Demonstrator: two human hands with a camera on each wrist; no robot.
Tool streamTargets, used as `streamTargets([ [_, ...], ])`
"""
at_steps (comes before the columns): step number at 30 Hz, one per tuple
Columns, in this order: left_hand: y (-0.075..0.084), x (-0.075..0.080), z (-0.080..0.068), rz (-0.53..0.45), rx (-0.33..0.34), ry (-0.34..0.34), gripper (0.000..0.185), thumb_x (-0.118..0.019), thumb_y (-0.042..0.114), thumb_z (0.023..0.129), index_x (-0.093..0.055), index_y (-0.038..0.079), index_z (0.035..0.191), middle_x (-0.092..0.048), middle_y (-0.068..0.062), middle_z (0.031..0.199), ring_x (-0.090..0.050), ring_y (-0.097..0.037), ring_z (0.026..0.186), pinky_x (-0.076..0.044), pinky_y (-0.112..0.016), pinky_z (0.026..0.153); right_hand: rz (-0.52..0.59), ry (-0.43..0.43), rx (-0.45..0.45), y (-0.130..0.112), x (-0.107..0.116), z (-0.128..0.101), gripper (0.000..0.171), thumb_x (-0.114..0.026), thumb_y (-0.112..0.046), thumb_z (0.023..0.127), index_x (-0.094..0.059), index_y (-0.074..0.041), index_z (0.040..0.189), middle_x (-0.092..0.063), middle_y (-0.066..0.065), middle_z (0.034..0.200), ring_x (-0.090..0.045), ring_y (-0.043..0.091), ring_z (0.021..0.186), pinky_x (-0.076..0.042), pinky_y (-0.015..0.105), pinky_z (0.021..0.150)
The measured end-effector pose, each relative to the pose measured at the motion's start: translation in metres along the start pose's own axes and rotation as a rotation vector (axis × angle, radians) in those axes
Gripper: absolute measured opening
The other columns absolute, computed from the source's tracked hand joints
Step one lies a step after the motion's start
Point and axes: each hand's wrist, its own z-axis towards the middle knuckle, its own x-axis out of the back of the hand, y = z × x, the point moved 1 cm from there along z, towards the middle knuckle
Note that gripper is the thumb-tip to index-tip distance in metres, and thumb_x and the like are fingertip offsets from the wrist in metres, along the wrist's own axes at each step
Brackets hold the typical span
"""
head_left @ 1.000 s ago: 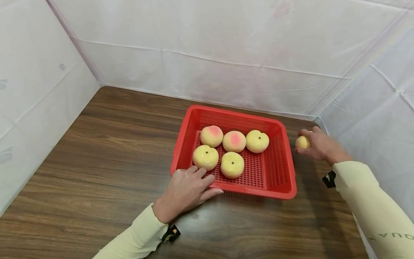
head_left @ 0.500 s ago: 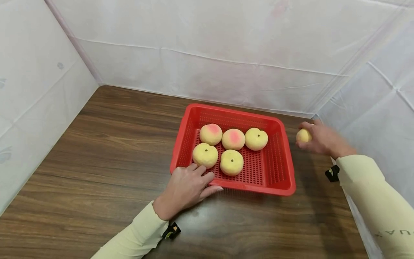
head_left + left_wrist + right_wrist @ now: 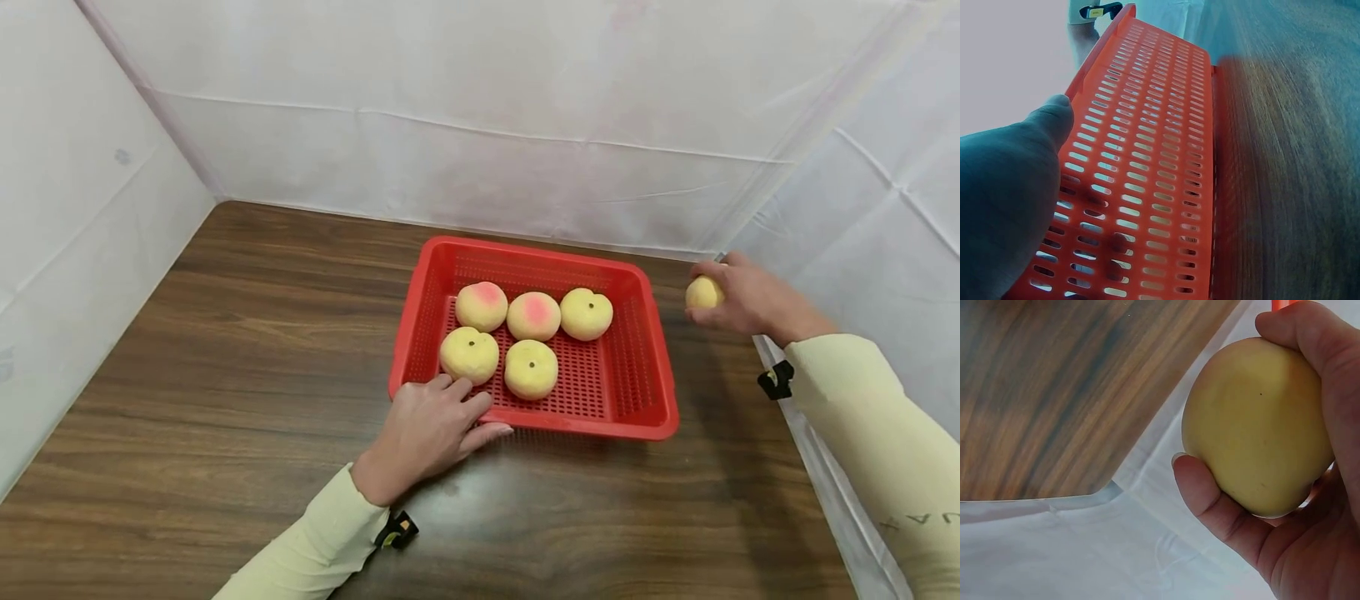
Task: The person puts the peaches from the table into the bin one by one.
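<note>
A red perforated plastic basket (image 3: 585,427) stands on the wooden table, with several yellow peaches (image 3: 531,369) inside, two of them showing pink blushes on top. My left hand (image 3: 427,429) grips the basket's near rim, fingers over the inner side and thumb (image 3: 1054,119) outside along the perforated wall. Beyond the basket's right side, my right hand (image 3: 753,300) holds another yellow peach (image 3: 704,292), apart from the rim. The right wrist view shows this peach (image 3: 1257,425) between the curled fingers and thumb, above the table corner.
The dark wood table (image 3: 247,350) spreads left and in front of the basket. White sheeting (image 3: 480,108) hangs as walls behind and at both sides. The right forearm (image 3: 862,417) runs close along the right-hand sheet.
My right hand, with the peach in it, has shifted slightly farther back and away from the basket. The head view has turned a little. My left hand keeps its grip on the rim.
</note>
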Motion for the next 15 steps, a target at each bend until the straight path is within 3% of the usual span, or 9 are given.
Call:
streamTargets([
  [15,-0.0019,-0.0033,-0.0019,0.007,-0.004,0.000,0.050,-0.055,0.070,0.095,-0.060,0.023,0.079,-0.059,0.003,0.069,-0.057,-0.018,0.058,-0.026,-0.027,0.040,-0.025,0.029,0.002,-0.0090,0.0090,-0.0012,0.056,-0.080,-0.035,0.086,-0.058,-0.011,0.132,-0.054,0.027,0.112,-0.057,0.031,0.080,-0.041,0.036,0.060],
])
